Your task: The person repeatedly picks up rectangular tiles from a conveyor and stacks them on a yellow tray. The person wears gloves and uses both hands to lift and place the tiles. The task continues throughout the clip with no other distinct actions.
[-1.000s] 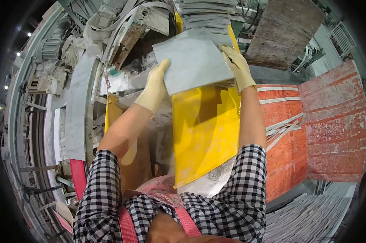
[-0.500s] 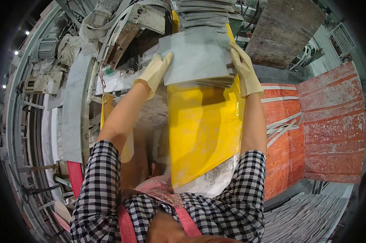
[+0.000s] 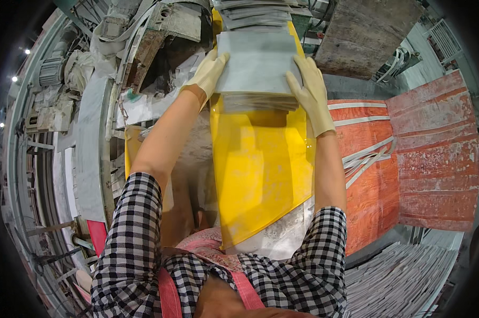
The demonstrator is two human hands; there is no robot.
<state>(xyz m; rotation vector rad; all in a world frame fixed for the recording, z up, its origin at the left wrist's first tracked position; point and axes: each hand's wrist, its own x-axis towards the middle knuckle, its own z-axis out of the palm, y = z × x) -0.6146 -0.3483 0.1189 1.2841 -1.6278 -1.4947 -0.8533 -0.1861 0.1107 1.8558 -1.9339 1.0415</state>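
Observation:
A stack of flat grey stone tiles lies on a yellow sheet in front of me, its near edges now fairly even. Gloved in cream rubber, my left hand grips the stack's left side, with its fingertips at the top tile's edge. My right hand, in a matching glove, presses against the right side, thumb over the top tile's edge. Just beyond lies a fanned row of similar tiles.
Right of the yellow sheet stands an orange-red board with pale straps, beside a worn red panel. Many thin slabs stand packed at lower right. Dusty machinery and a long grey slab are on the left.
The top tile, earlier skewed, now sits squarer over the tiles below. My right hand has shifted left and its thumb has come onto the top tile's edge. The view has moved slightly.

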